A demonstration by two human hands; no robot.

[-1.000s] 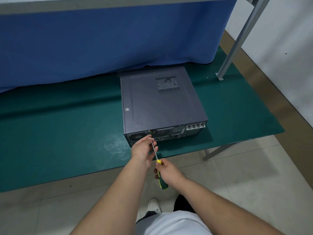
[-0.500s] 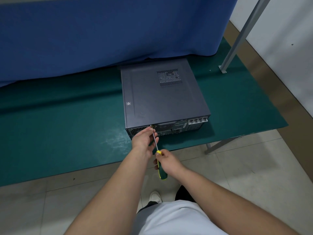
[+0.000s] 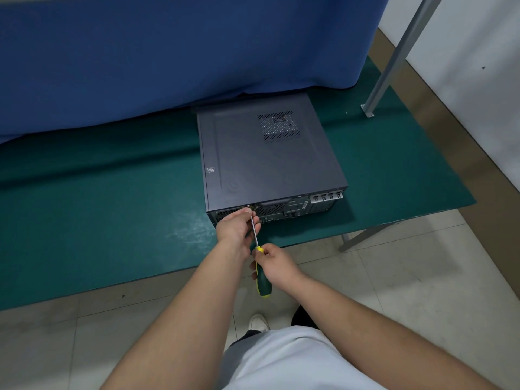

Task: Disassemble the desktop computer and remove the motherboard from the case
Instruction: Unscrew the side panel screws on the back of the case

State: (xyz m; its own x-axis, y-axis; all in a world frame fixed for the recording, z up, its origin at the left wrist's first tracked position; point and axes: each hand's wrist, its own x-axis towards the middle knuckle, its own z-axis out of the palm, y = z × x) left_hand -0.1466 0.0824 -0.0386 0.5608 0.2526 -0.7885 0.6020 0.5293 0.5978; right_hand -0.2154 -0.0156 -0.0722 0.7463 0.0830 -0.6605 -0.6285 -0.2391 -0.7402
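Observation:
A dark grey desktop computer case point(image 3: 270, 156) lies flat on the green mat point(image 3: 112, 220), its rear panel with ports facing me and its side cover closed. My right hand point(image 3: 277, 266) grips the green and yellow handle of a screwdriver point(image 3: 263, 280). The metal shaft runs up to a screw at the top left of the rear panel. My left hand point(image 3: 236, 226) pinches the shaft near its tip against the case. The inside of the case is hidden.
A blue cloth point(image 3: 168, 57) hangs behind the case, touching its far edge. A grey metal post point(image 3: 394, 57) stands on the mat at the back right. The mat's front edge lies just below the case; tiled floor point(image 3: 408, 277) and my shoe are beneath.
Both hands stay on the screwdriver at the rear panel screw. The view has tilted slightly, so the case sits a little higher in frame.

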